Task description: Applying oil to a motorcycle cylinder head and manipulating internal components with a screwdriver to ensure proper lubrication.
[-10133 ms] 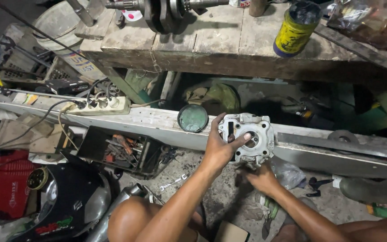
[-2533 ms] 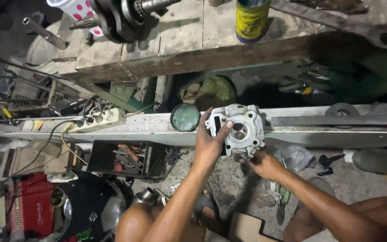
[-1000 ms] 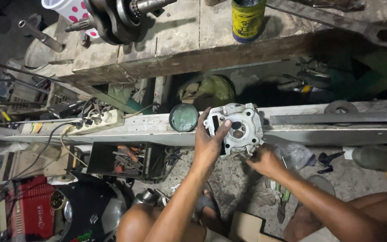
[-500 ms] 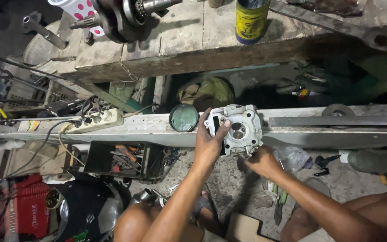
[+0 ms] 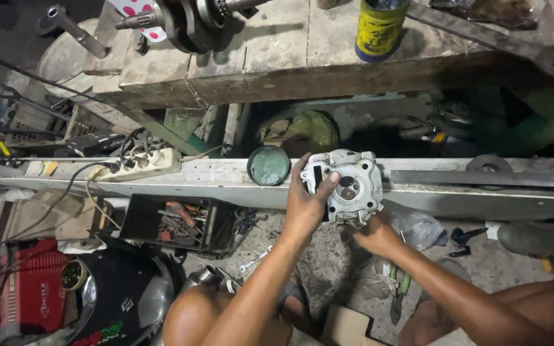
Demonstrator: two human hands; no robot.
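A grey metal engine cylinder head (image 5: 352,186) rests on a long pale metal beam (image 5: 213,181) that runs across the view. My left hand (image 5: 307,204) grips its left side, thumb on top. My right hand (image 5: 374,236) is under its lower right edge, fingers curled against the underside; what they hold there is hidden. A small round green-lidded tin (image 5: 268,165) sits on the beam just left of the cylinder head.
A wooden bench (image 5: 277,61) at the top carries a crankshaft (image 5: 190,16) and a yellow can (image 5: 380,29). A white power strip (image 5: 141,164) lies on the beam. Below are a black tool tray (image 5: 177,221), a motorcycle fairing (image 5: 120,298), a red box (image 5: 24,291).
Both hands have stayed on the cylinder head at the same spot on the beam. Only the camera view has shifted slightly.
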